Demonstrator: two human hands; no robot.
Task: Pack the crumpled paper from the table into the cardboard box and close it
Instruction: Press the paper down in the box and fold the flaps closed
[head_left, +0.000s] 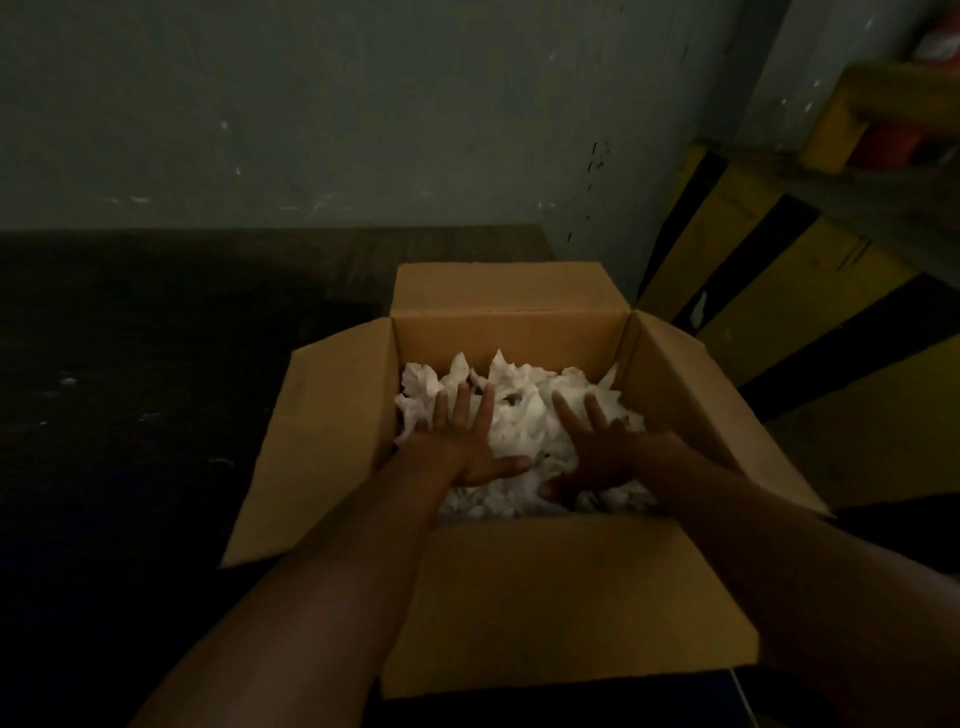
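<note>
A brown cardboard box (506, 332) stands on the dark table with all of its flaps folded outward. White crumpled paper (524, 413) fills its inside. My left hand (465, 441) lies flat on the paper at the left of the box, fingers spread and straight. My right hand (597, 447) presses on the paper at the right, fingers spread as well. Both forearms reach in over the near flap (571, 597). Paper beneath the hands is hidden.
The dark table (156, 389) stretches to the left of the box and back to a grey wall (311, 130). A yellow-and-black striped structure (779, 270) rises close to the box's right flap. The scene is dim.
</note>
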